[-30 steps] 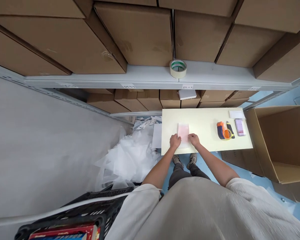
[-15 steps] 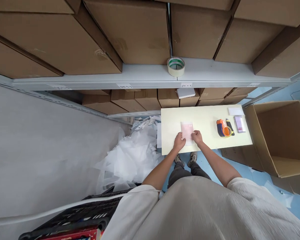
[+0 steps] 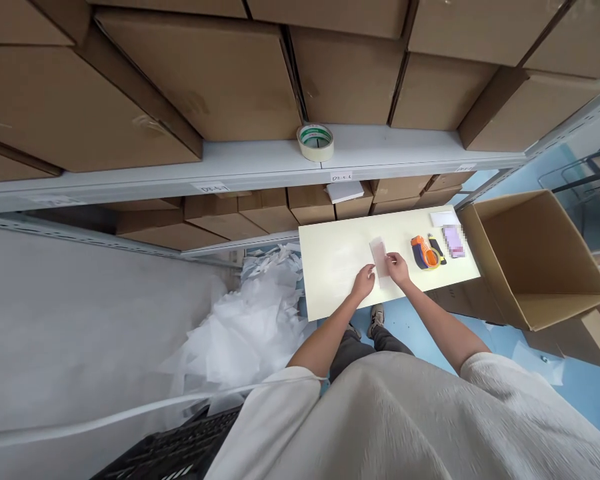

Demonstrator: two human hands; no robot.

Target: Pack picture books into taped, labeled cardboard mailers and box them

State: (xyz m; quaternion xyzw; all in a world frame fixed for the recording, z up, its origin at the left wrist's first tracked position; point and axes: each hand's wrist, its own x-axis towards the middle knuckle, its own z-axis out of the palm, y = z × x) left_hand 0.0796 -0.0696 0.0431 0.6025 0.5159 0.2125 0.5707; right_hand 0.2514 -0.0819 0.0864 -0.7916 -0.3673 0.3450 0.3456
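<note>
A flat pale pink packet in clear, whitish wrapping (image 3: pixel 381 259) is between my hands over the cream tabletop (image 3: pixel 337 267). It looks narrow and slightly slanted; whether it is folded or turned on edge I cannot tell. My right hand (image 3: pixel 397 269) grips its right side between thumb and fingers. At its lower left edge, my left hand (image 3: pixel 364 281) has its fingers curled and pinched, the tips at the wrapping. To the right lie an orange and dark blue tape dispenser (image 3: pixel 420 253), a black and yellow cutter (image 3: pixel 437 250) and a blurred purple packet (image 3: pixel 453 241).
A large open cardboard box (image 3: pixel 540 267) stands right of the table. Crumpled white packing sheets (image 3: pixel 260 320) heap at its left. Behind, a grey shelf (image 3: pixel 250 157) bears brown cartons (image 3: pixel 205 73) and a tape roll (image 3: pixel 315 143). A black crate (image 3: pixel 175 443) sits lower left.
The view has swung to the right. The pink packet, which lay broad and flat, now looks narrower and slanted, and my right hand reaches further over it.
</note>
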